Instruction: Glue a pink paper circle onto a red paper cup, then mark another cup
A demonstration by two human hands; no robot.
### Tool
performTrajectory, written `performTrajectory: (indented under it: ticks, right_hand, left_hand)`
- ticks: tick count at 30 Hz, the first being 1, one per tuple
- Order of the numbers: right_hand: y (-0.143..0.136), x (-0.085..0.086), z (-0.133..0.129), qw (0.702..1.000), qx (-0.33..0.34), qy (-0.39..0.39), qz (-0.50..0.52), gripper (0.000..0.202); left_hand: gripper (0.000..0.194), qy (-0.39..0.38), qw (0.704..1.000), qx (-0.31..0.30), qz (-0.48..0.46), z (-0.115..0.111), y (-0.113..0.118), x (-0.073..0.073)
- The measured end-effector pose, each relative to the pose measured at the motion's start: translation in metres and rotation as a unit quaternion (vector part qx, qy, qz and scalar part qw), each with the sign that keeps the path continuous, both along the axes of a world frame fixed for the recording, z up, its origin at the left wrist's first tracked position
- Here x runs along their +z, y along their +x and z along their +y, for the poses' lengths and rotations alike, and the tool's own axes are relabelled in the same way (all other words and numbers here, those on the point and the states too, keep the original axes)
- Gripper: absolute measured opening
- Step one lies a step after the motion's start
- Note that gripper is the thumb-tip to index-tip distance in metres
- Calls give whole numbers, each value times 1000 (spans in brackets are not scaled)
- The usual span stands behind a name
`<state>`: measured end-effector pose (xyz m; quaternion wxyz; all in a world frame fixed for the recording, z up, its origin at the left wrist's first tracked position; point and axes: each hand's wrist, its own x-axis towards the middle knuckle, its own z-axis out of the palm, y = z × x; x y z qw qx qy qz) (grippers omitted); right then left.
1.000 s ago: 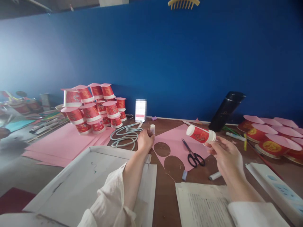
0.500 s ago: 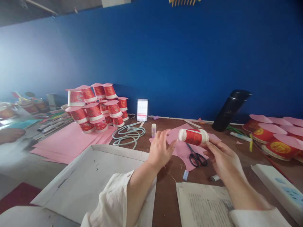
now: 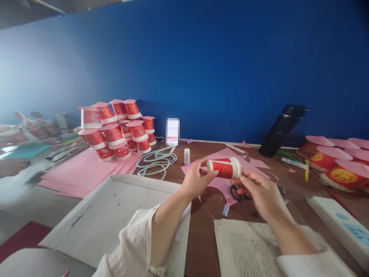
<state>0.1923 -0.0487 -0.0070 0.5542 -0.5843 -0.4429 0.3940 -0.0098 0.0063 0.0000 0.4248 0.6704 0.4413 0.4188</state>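
A red and white paper cup (image 3: pixel 225 168) lies sideways in the air between my hands. My left hand (image 3: pixel 197 179) grips its base end, with the thumb along the side. At the other end my right hand (image 3: pixel 258 188) pinches the white rim with thumb and fingers. Beneath the cup are pink paper scraps (image 3: pixel 220 190) and black-handled scissors (image 3: pixel 235 193), partly covered by the cup and my right hand. A glue stick (image 3: pixel 187 157) stands uncapped just beyond my left hand. A small bluish cap (image 3: pixel 225 210) lies on the table nearer to me.
Stacked red cups with pink paper tops (image 3: pixel 112 132) stand on pink sheets (image 3: pixel 66 173) at left. A coiled cable (image 3: pixel 157 163), white tray (image 3: pixel 115 215), printed papers (image 3: pixel 245 246), power strip (image 3: pixel 343 219), tilted black bottle (image 3: pixel 281 132) and more topped cups (image 3: pixel 343 173) surround my hands.
The cup has moved left and slightly towards me, and turned a little. My left hand, formerly apart from the cup, now holds its base end too.
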Motion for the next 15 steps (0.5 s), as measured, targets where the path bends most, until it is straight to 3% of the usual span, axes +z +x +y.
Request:
performTrajectory:
  ticks: [7, 12, 15]
  right_hand:
    - [-8, 13, -4, 1000, -13, -8, -24, 42]
    - [3, 2, 3, 997, -36, -5, -61, 31]
    - [19, -8, 11, 992, -101, 10, -79, 26]
  left_hand:
    - [43, 5, 1000, 4, -3, 1, -1, 1]
    - [44, 7, 1000, 12, 4, 2, -2, 1]
    - [44, 16, 998, 52, 18, 4, -4, 2]
